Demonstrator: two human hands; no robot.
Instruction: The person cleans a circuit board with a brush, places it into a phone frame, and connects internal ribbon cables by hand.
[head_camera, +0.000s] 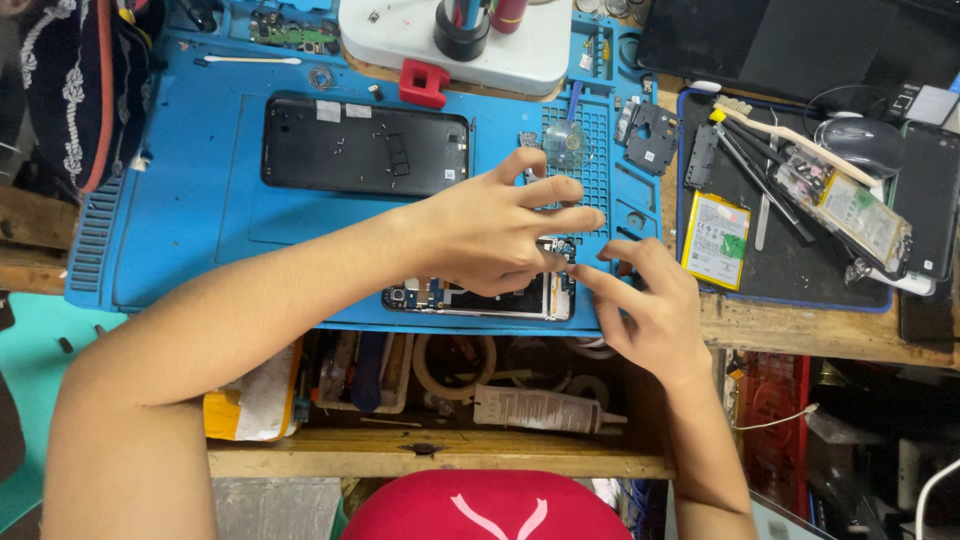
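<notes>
1. Your left hand lies over the opened phone at the near edge of the blue mat. Its thumb and lower fingers are curled down onto the phone's right end, pinched close together; whether they hold a small part there cannot be told. The upper fingers are spread and stretch out to the right.
2. Your right hand sits just right of the phone, at the mat's near right corner. Its fingers are bent, with the fingertips pointing in at the phone's right end, nearly meeting your left fingers. Nothing shows in its grasp.
3. The phone lies flat, lengthwise along the mat's front edge, with its back off. You can see a dark inside, a camera module at the left end, and pale metal and small parts at the right end. Your left hand hides its middle.
4. The black back cover lies flat farther up the mat, well apart from the phone.
5. To the right, on a dark mat, lie a battery, a toothbrush and thin tools.
</notes>
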